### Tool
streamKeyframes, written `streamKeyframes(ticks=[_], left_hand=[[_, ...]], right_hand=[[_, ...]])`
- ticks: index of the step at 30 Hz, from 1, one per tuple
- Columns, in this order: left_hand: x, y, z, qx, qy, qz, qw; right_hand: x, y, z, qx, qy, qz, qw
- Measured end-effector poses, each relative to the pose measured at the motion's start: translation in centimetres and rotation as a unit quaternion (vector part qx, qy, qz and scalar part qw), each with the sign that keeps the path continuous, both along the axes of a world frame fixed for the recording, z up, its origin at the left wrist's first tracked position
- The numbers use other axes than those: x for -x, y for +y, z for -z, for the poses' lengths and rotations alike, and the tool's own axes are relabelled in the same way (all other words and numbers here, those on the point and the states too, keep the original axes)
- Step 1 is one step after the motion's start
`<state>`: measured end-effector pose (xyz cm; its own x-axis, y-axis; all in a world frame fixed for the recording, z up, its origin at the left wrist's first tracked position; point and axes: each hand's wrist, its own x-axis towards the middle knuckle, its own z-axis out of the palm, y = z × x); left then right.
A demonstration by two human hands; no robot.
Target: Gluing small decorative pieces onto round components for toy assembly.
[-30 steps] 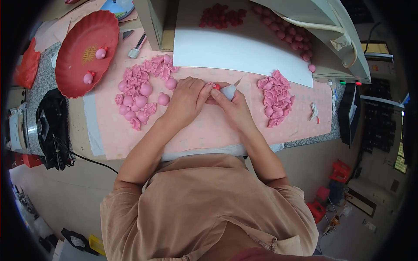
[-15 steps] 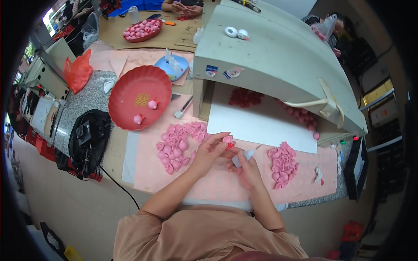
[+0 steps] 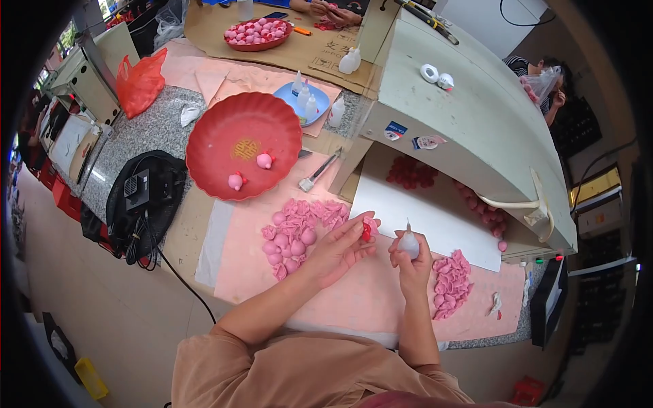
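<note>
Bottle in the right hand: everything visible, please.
The bottle is small, whitish and translucent, apparently plastic. Its rounded body narrows to a thin, needle-like tip, pointing toward the picture's top. It sits in the right hand, held off the table; the hand hides its lower part. Fill level can't be told.

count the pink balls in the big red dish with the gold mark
2. One ball sits just right of the gold mark; the other ball lies near the rim closest to the person. The big red dish shows its inside openly, so none seem hidden.
</note>
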<state>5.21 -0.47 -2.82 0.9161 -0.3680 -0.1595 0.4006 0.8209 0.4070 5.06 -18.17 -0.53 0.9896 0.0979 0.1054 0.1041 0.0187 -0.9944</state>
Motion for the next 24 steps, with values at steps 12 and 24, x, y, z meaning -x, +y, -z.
streamKeyframes(ticks=[12,24], left_hand=[[0.0,0.0,0.9,0.055,0.06,0.043,0.996],[0.9,-1.1,1.7,0.019,0.084,0.067,0.994]], right_hand=[[-0.9,-0.9,2.5,-0.165,-0.086,0.065,0.98],[0.6,-1.7,1.9,-0.164,-0.089,0.135,0.973]])
